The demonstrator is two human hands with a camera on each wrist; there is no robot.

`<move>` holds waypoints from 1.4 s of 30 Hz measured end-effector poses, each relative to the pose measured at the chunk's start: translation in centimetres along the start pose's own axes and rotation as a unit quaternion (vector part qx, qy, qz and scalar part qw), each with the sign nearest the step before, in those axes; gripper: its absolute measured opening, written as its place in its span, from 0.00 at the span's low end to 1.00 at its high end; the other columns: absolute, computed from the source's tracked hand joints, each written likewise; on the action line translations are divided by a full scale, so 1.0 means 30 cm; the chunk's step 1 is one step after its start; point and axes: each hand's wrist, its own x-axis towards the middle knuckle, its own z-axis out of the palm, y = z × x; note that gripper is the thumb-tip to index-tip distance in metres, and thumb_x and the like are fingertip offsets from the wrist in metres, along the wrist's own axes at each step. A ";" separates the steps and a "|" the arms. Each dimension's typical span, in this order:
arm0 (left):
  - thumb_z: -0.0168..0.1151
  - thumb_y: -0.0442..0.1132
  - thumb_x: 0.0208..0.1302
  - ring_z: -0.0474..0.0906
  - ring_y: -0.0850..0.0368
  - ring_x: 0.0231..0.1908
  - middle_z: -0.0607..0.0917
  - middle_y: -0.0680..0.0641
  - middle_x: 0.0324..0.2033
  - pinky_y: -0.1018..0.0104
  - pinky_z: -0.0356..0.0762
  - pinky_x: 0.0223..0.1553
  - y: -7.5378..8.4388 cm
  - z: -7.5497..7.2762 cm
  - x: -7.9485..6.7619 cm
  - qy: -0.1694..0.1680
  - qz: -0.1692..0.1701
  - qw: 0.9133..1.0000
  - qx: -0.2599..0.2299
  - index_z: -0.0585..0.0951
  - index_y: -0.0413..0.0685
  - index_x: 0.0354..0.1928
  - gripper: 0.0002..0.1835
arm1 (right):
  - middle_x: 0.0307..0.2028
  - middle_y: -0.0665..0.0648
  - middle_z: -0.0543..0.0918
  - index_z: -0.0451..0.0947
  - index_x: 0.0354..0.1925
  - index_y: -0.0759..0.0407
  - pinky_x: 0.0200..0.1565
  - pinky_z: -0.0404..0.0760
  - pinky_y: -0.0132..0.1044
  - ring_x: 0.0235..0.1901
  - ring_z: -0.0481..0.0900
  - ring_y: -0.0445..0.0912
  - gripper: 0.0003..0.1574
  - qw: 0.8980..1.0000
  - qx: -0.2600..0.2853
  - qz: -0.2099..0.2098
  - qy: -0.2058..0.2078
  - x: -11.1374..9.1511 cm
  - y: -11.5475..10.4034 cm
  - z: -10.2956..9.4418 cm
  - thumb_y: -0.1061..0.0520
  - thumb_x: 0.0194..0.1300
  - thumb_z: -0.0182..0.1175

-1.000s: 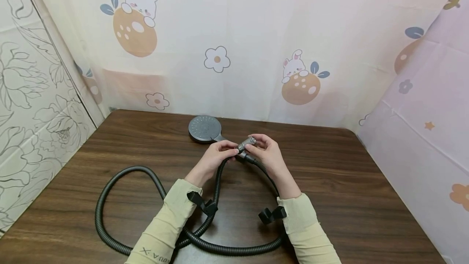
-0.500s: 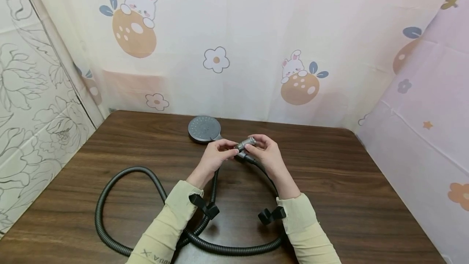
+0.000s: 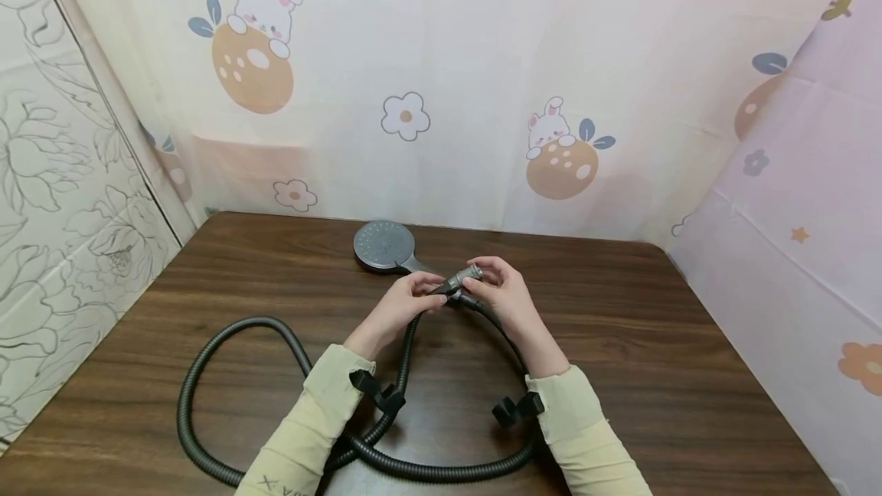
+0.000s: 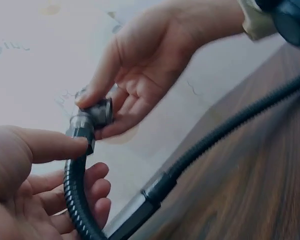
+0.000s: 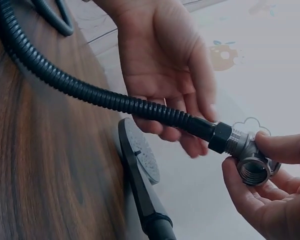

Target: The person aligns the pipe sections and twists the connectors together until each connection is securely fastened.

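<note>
My right hand holds a silver tee-shaped metal fitting between thumb and fingers. A threaded round opening on its side shows in the right wrist view. Against its threaded end sits the black nut of a ribbed black shower hose. My left hand has this hose end between its thumb, which lies on the nut in the left wrist view, and the fingers behind. Some silver thread shows between nut and fitting. Just beyond the hands lies a grey round shower head, its handle partly hidden behind them.
The hose loops over the brown wooden table on the left and crosses itself near my forearms. Its other end joins the shower head's handle. A printed curtain hangs behind the table.
My left hand has shifted slightly down and left along the hose, so more of its black end shows beside the fitting. The right hand keeps its hold. The head view has tilted up a little.
</note>
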 end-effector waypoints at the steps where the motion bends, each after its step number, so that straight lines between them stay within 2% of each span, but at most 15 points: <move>1: 0.60 0.34 0.58 0.78 0.54 0.36 0.81 0.41 0.40 0.52 0.74 0.46 -0.004 -0.001 -0.003 -0.001 0.001 1.000 0.011 0.74 0.37 0.51 0.19 | 0.45 0.63 0.77 0.67 0.54 0.66 0.45 0.78 0.37 0.38 0.79 0.39 0.22 1.000 0.003 0.003 -0.001 -0.001 0.002 -0.003 0.65 0.60 0.57; 5: 0.61 0.33 0.57 0.77 0.57 0.34 0.82 0.43 0.37 0.63 0.74 0.38 -0.011 -0.005 -0.014 0.011 0.007 0.998 0.058 0.78 0.37 0.47 0.15 | 0.42 0.59 0.78 0.67 0.54 0.67 0.49 0.76 0.44 0.37 0.79 0.39 0.23 1.000 0.008 0.006 -0.009 -0.008 0.007 -0.011 0.64 0.60 0.58; 9: 0.61 0.31 0.55 0.75 0.60 0.33 0.83 0.45 0.36 0.69 0.71 0.32 -0.011 -0.009 -0.022 0.028 0.008 0.995 0.096 0.80 0.39 0.44 0.13 | 0.40 0.57 0.79 0.67 0.53 0.69 0.47 0.77 0.42 0.36 0.80 0.39 0.23 1.000 0.008 0.010 -0.019 -0.015 0.015 -0.013 0.64 0.59 0.59; 12: 0.62 0.30 0.54 0.74 0.60 0.33 0.82 0.45 0.37 0.70 0.71 0.30 -0.010 -0.014 -0.026 0.032 0.007 0.993 0.116 0.80 0.40 0.43 0.13 | 0.39 0.57 0.80 0.67 0.52 0.71 0.44 0.78 0.37 0.35 0.79 0.39 0.24 1.000 0.003 0.018 -0.021 -0.018 0.023 -0.015 0.65 0.59 0.59; 20: 0.61 0.27 0.53 0.73 0.58 0.33 0.82 0.47 0.36 0.69 0.69 0.30 -0.010 -0.029 -0.033 0.023 0.020 0.987 0.155 0.81 0.42 0.42 0.13 | 0.38 0.59 0.76 0.68 0.50 0.73 0.42 0.77 0.41 0.33 0.79 0.38 0.25 0.997 -0.063 0.032 -0.026 -0.037 0.030 -0.031 0.64 0.56 0.62; 25: 0.62 0.27 0.52 0.73 0.58 0.32 0.82 0.48 0.33 0.68 0.69 0.32 -0.026 -0.031 -0.041 0.018 0.026 0.985 0.172 0.81 0.44 0.39 0.11 | 0.41 0.62 0.76 0.70 0.48 0.71 0.40 0.77 0.36 0.34 0.79 0.40 0.23 0.993 -0.100 0.039 -0.043 -0.052 0.056 -0.047 0.63 0.56 0.63; 28: 0.63 0.28 0.51 0.72 0.59 0.32 0.81 0.50 0.32 0.67 0.69 0.33 -0.033 -0.030 -0.043 0.014 0.028 0.982 0.184 0.82 0.46 0.38 0.11 | 0.39 0.62 0.78 0.72 0.47 0.71 0.38 0.76 0.33 0.33 0.79 0.41 0.22 0.991 -0.125 0.035 -0.044 -0.058 0.071 -0.057 0.63 0.55 0.64; 32: 0.63 0.29 0.50 0.72 0.59 0.30 0.80 0.51 0.29 0.67 0.69 0.32 -0.037 -0.030 -0.045 0.007 0.036 0.976 0.213 0.82 0.47 0.36 0.10 | 0.35 0.60 0.80 0.75 0.45 0.68 0.36 0.75 0.33 0.31 0.78 0.41 0.20 0.983 -0.176 0.028 -0.047 -0.062 0.087 -0.064 0.61 0.53 0.65; 37: 0.63 0.30 0.50 0.71 0.60 0.29 0.80 0.51 0.28 0.68 0.69 0.31 -0.037 -0.034 -0.046 -0.005 0.049 0.968 0.248 0.83 0.46 0.35 0.09 | 0.32 0.55 0.81 0.79 0.41 0.61 0.35 0.74 0.35 0.29 0.77 0.42 0.16 0.964 -0.258 0.016 -0.066 -0.064 0.098 -0.070 0.58 0.53 0.66; 42: 0.64 0.30 0.50 0.71 0.61 0.29 0.81 0.51 0.28 0.69 0.69 0.32 -0.048 -0.033 -0.044 -0.013 0.048 0.964 0.260 0.84 0.47 0.35 0.09 | 0.32 0.54 0.80 0.79 0.40 0.59 0.33 0.73 0.35 0.30 0.75 0.43 0.13 0.953 -0.290 0.012 -0.085 -0.074 0.099 -0.070 0.60 0.54 0.65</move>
